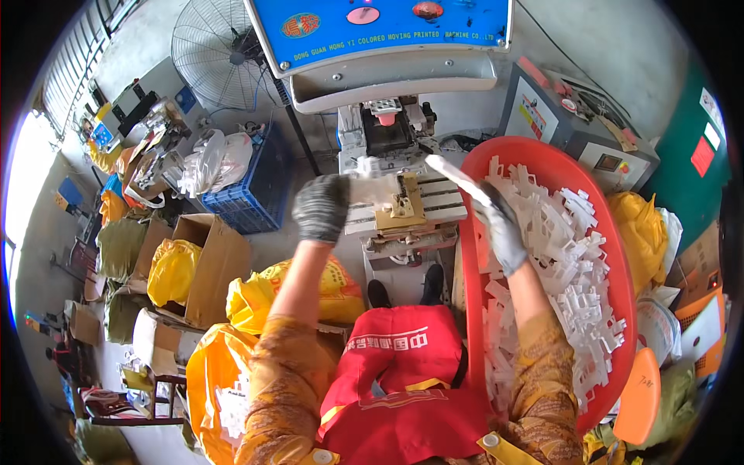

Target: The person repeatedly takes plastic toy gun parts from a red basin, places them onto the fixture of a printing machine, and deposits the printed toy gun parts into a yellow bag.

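My left hand [322, 208], in a dark grey knitted glove, is closed on a whitish plastic part [370, 188], blurred by motion, beside the brass-coloured fixture [415, 208] on the machine's slotted bed. In my right hand [502, 231], gloved in white and grey, is a long white plastic piece [456, 175] pinched at its lower end and tilted up to the left. That hand is over the left edge of a red oval tub [622, 310] heaped with white plastic parts [570, 256]. A pink printing pad [385, 118] hangs above and behind the fixture.
The blue-fronted machine head [380, 31] overhangs the far side. At left are a standing fan [213, 50], a blue crate [252, 194] and a cardboard box [209, 267]. An orange-yellow bag [208, 372] holding white parts is near my left arm; a grey cabinet [535, 112] stands behind the tub.
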Demonstrator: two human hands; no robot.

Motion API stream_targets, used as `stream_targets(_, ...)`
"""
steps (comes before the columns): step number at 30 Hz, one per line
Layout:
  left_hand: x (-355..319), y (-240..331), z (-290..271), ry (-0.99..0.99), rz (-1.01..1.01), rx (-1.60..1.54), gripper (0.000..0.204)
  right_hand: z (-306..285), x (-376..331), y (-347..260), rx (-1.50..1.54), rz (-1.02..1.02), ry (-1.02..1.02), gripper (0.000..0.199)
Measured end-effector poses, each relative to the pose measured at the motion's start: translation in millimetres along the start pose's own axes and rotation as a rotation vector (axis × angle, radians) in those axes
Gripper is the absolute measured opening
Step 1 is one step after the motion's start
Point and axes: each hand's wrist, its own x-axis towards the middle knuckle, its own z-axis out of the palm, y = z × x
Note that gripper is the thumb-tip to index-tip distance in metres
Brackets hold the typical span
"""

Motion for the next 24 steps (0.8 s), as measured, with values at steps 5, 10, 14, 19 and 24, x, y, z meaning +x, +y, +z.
stream_targets(5,-63.5,-60.2,-53.3,-0.021,-0.170,-0.158,0.016,33.3,62.0,29.8,-0.616,-0.344,-0.340,0.034)
stream_targets(10,-163.5,-139.2,-156.4,-0.159,-0.385,-0.154,0.021,30.9,70.2,10.8,-1.172,-0.600,-0.464,0.035)
stream_targets(14,-276.7,-210.1,-222.3,-0.196,-0.565,0.000,0.017,42.6,84.3,41.8,-1.112,-0.646,-0.528,0.031)
stream_targets(19,-278.7,-194.8,-217.7,-0.325,-0.685,0.106,0.016,60.2,43.3,51.1,-1.090,-0.486,-0.168,0.033)
stream_targets(24,-231.0,-177.1,-183.5,-0.408,-0.570,0.077,0.016,-53.2,-30.9,59.1,-1.083,-0.573,0.282,0.029)
